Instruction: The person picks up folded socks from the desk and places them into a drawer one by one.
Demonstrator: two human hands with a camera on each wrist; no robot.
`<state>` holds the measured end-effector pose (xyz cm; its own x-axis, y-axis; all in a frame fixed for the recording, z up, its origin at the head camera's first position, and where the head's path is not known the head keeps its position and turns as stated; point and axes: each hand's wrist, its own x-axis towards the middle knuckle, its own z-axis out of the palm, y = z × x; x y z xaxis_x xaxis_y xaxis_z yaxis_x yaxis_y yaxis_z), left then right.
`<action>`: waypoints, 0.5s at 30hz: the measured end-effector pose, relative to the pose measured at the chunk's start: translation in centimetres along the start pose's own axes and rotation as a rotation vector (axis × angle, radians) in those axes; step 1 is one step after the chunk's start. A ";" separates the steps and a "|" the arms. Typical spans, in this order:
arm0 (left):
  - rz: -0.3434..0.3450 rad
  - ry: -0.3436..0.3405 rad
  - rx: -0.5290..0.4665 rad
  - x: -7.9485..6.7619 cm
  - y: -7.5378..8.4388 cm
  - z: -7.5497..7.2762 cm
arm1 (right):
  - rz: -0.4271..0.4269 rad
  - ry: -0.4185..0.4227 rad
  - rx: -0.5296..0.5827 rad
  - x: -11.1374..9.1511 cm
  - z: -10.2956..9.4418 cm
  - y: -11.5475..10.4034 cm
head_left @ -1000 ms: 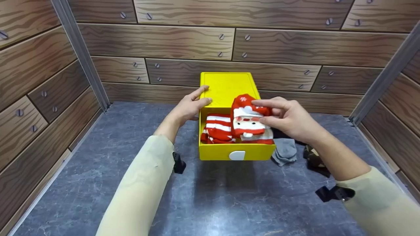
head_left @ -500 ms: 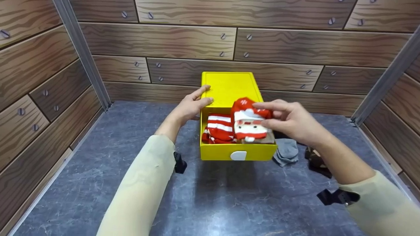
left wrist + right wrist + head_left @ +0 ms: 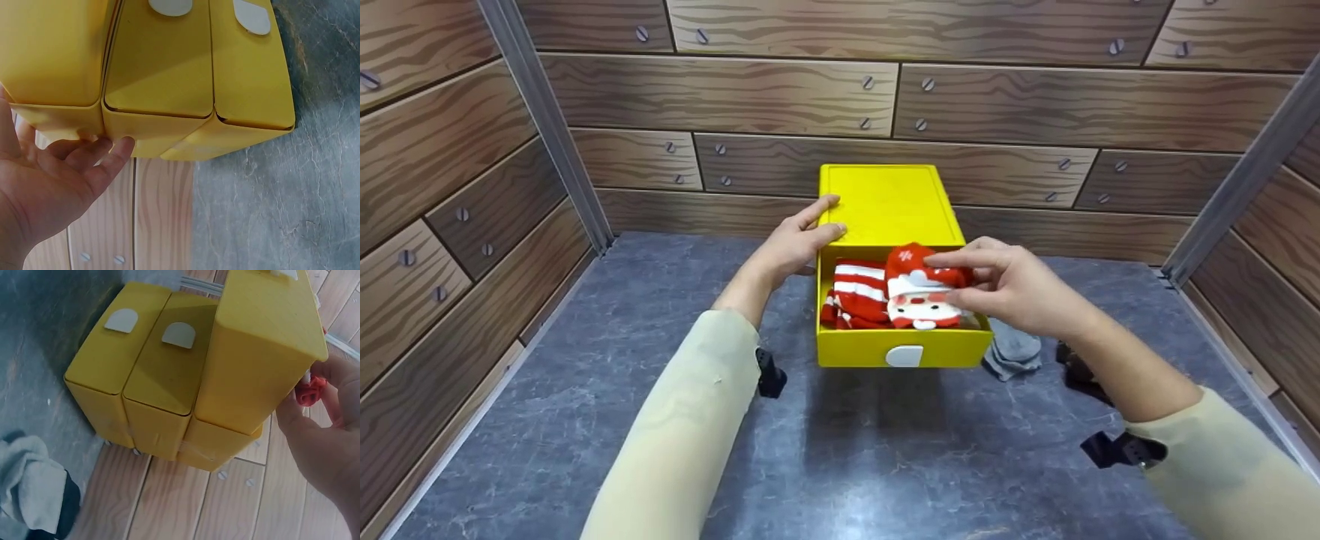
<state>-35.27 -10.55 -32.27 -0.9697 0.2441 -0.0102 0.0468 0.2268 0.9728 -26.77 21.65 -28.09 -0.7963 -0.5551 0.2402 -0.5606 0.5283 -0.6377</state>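
Note:
A yellow drawer unit point(image 3: 885, 202) stands against the back wall with its top drawer point(image 3: 851, 349) pulled out. Red-and-white striped socks point(image 3: 860, 289) lie in the drawer's left half. Over the right half, my right hand point(image 3: 1024, 289) pinches red Santa-face socks point(image 3: 916, 306) between thumb and fingers. Their lower end is down behind the drawer's front wall. A bit of red cloth point(image 3: 309, 391) shows at the fingers in the right wrist view. My left hand point(image 3: 789, 249) rests on the unit's left edge, fingers extended along the side point(image 3: 45, 188).
Two closed lower drawers point(image 3: 174, 365) with white tabs sit under the pulled-out one. Grey socks point(image 3: 1014, 351) lie on the dark marbled surface right of the unit, with a dark brown bundle point(image 3: 1081, 373) farther right. Wood-patterned walls enclose the back and sides.
My right hand has lowered the Santa-face socks down into the right half of the drawer, shifting slightly left. The left hand keeps its place on the unit.

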 end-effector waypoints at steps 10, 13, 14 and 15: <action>0.013 0.002 0.015 -0.1 0.0 0.0 | -0.085 0.009 -0.223 0.2 0.7 -0.2; 0.015 0.002 0.013 -0.1 0.0 0.0 | -0.118 0.030 -0.285 0.4 0.7 0.3; 0.016 0.001 0.012 -0.1 0.0 0.0 | -0.128 0.036 -0.306 0.4 0.7 0.5; 0.017 0.001 0.012 -0.1 0.0 0.1 | -0.133 0.041 -0.326 0.5 0.7 0.6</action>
<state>-35.17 -10.54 -32.32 -0.9689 0.2473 0.0063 0.0661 0.2343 0.9699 -27.33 21.26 -28.93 -0.7164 -0.6097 0.3391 -0.6976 0.6340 -0.3337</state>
